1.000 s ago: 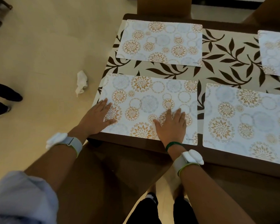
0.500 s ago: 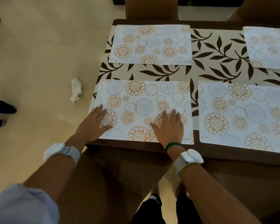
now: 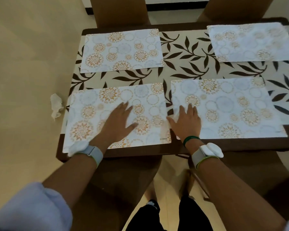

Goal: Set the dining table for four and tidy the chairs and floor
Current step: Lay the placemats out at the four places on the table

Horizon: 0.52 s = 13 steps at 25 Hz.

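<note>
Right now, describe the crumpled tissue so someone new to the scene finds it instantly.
Start at the dining table with the brown leaf pattern. On the cream floor just off its left edge, beside the near-left placemat, lies a small white tissue. Unlike that flat, flower-printed placemat, it is plain, crumpled and off the table.

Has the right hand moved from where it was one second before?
Yes. The right hand has moved to the right: it lay on the near left placemat, and now it rests flat on the left edge of the near right placemat.
</note>
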Available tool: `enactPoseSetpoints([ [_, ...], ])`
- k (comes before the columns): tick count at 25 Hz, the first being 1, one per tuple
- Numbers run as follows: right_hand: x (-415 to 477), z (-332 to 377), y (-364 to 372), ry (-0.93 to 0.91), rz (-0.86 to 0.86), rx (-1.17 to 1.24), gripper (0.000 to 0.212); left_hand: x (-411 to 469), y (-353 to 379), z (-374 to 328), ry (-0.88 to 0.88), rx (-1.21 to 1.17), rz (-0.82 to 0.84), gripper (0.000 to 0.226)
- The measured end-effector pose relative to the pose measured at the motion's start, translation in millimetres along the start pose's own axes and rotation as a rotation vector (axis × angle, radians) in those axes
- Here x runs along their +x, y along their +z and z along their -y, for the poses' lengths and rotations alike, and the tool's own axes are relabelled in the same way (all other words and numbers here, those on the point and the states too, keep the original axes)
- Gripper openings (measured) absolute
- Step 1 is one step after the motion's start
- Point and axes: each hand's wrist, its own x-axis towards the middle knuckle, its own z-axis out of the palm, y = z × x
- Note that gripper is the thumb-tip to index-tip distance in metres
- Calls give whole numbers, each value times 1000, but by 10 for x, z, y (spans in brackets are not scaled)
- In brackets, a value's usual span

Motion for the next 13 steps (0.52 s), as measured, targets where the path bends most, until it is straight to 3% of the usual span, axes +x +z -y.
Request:
enactPoseSetpoints([
  [6, 141, -1747, -185, 217, 19, -18, 84, 924, 450, -1566, 163, 72, 117, 87],
  [13, 284, -2758, -237, 255, 104, 55, 88, 1293, 900, -2238, 225, 162, 173, 91],
])
